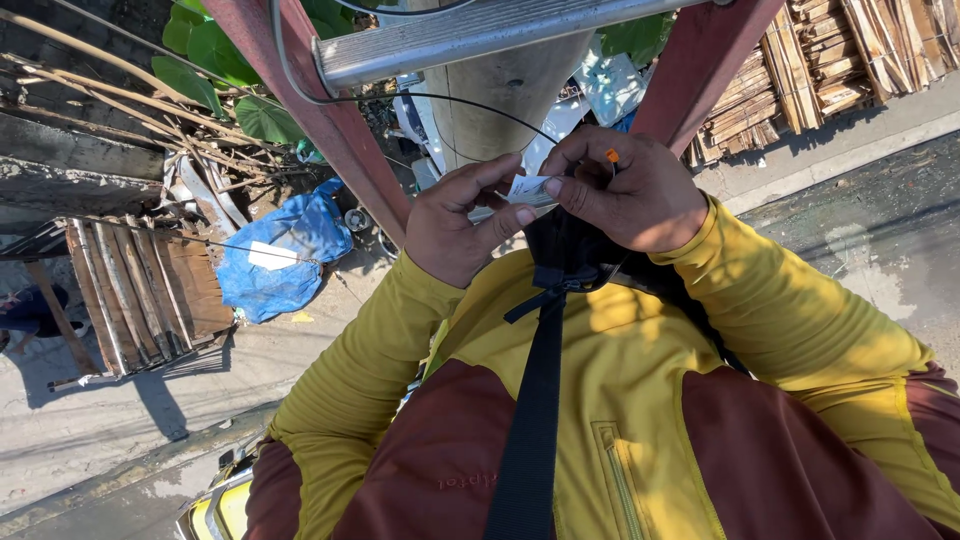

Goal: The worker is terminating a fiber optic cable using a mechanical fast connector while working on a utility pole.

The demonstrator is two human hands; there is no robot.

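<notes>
My left hand (455, 220) and my right hand (630, 190) meet in front of my chest, both pinching a small white tag (528, 190). An orange-tipped piece (611, 155) pokes up between my right fingers. A thin black cable (440, 98) runs from the tag area up to the left, past a ladder rung (470, 35). I wear a yellow and maroon long-sleeved top with a black strap (535, 400) down the chest.
I am high on a ladder with red rails (330, 120) leaning on a concrete pole (505, 95). Far below lie a blue tarp bundle (280, 255), wooden pallets (140, 290), stacked timber (830, 55), green leaves (225, 70) and a paved street (880, 230).
</notes>
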